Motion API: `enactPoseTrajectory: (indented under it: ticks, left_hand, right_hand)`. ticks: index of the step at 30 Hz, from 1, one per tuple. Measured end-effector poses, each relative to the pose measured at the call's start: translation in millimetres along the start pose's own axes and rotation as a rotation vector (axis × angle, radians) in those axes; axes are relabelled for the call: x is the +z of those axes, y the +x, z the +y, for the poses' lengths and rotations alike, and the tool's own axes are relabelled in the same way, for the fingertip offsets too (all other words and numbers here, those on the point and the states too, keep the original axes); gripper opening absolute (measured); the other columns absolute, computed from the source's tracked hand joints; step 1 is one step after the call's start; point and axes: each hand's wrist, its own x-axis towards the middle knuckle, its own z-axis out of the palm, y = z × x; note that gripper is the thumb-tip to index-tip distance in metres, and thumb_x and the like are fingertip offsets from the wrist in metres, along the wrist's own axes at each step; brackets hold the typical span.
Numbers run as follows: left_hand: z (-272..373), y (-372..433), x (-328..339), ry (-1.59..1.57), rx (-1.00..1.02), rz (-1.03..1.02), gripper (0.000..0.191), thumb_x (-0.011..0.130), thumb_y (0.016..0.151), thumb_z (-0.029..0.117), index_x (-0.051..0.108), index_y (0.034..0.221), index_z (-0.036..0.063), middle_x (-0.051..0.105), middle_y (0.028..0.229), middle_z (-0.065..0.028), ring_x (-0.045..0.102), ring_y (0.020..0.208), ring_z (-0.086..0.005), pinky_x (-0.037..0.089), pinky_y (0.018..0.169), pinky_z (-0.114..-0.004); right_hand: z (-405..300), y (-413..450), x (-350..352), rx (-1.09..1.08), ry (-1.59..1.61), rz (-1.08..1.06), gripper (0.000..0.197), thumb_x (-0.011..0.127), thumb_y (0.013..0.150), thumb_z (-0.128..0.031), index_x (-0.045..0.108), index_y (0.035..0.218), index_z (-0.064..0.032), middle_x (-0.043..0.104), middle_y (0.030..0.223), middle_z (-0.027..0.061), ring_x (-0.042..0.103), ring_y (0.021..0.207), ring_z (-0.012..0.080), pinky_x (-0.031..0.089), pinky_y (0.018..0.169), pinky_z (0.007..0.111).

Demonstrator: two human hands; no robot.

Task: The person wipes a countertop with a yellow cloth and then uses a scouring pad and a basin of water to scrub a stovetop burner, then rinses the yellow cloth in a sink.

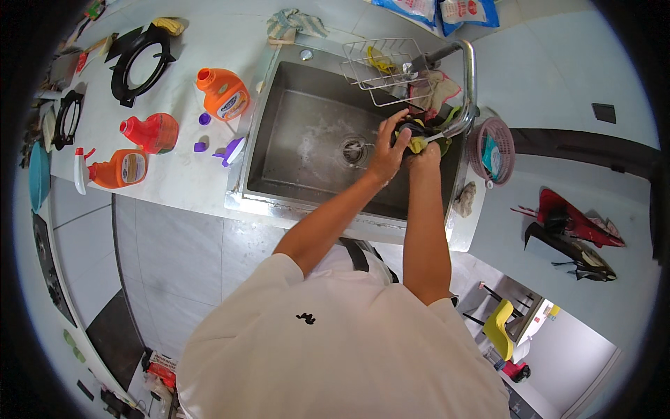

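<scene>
Under the curved metal faucet [468,78], at the right side of the steel sink [309,131], my left hand [390,149] and my right hand [424,156] are close together. Between them is a dark and yellow cloth-like item [416,137], wet under the running water. My left hand has its fingers spread against the item's left side. The fingers of my right hand are mostly hidden by the item and the water. Just behind it, a beige cloth with a pink-red edge [437,91] hangs by a wire rack [384,68], which holds a yellow thing.
Orange bottles [222,94] [123,168], a red bottle [157,133], purple caps [204,119] and black pan-support rings [138,65] occupy the left counter. A pink plastic basket [492,152] hangs right of the sink. A crumpled rag [465,199] lies at the sink's right rim.
</scene>
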Motion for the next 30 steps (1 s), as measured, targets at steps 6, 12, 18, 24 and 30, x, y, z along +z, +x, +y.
enactPoseTrajectory:
  ticks: [6, 12, 18, 24, 30]
  left_hand:
    - [18, 7, 14, -0.832, -0.801, 0.031, 0.062, 0.032, 0.103, 0.061, 0.047, 0.145, 0.0171, 0.046, 0.144, -0.0133, 0.047, 0.129, -0.0300, 0.038, 0.108, -0.041]
    - [2, 4, 2, -1.280, -0.924, -0.140, 0.067, 0.030, 0.100, 0.064, 0.036, 0.151, 0.0201, 0.041, 0.151, -0.0107, 0.045, 0.135, -0.0291, 0.041, 0.109, -0.042]
    - [-53, 6, 17, -0.862, -0.802, -0.050, 0.043, 0.041, 0.103, 0.048, 0.060, 0.114, 0.0110, 0.065, 0.109, -0.0062, 0.067, 0.095, -0.0227, 0.053, 0.084, -0.042]
    - [-25, 15, 23, -0.273, -0.599, 0.315, 0.053, 0.042, 0.103, 0.047, 0.066, 0.094, 0.0002, 0.069, 0.090, -0.0136, 0.068, 0.086, -0.0287, 0.050, 0.074, -0.045]
    - [23, 10, 4, 0.845, -0.071, 0.050, 0.062, 0.041, 0.102, 0.048, 0.067, 0.077, -0.0032, 0.059, 0.072, -0.0317, 0.057, 0.075, -0.0530, 0.043, 0.070, -0.059]
  right_hand:
    - [27, -26, -10, -0.706, -0.768, -0.033, 0.035, 0.056, 0.098, -0.017, 0.059, 0.130, -0.0034, 0.063, 0.126, 0.0160, 0.063, 0.110, 0.0340, 0.051, 0.093, 0.039]
    - [-10, -95, 44, -0.923, -1.724, -0.491, 0.081, 0.074, 0.076, -0.058, 0.055, 0.142, -0.0153, 0.031, 0.157, 0.0245, 0.019, 0.147, 0.0470, 0.014, 0.117, 0.062]
    - [4, -72, 36, -0.930, -1.141, -0.364, 0.018, 0.077, 0.080, -0.012, 0.066, 0.080, 0.0016, 0.067, 0.082, 0.0126, 0.062, 0.074, 0.0270, 0.050, 0.081, 0.034]
    - [0, -61, 46, -0.729, -0.745, -0.181, 0.028, 0.071, 0.084, -0.014, 0.059, 0.068, 0.0057, 0.060, 0.061, 0.0031, 0.050, 0.060, 0.0097, 0.043, 0.058, 0.033]
    - [-2, -37, 45, -0.423, -0.441, 0.004, 0.021, 0.067, 0.087, -0.017, 0.066, 0.074, -0.0006, 0.060, 0.065, 0.0032, 0.054, 0.059, 0.0130, 0.044, 0.057, 0.031]
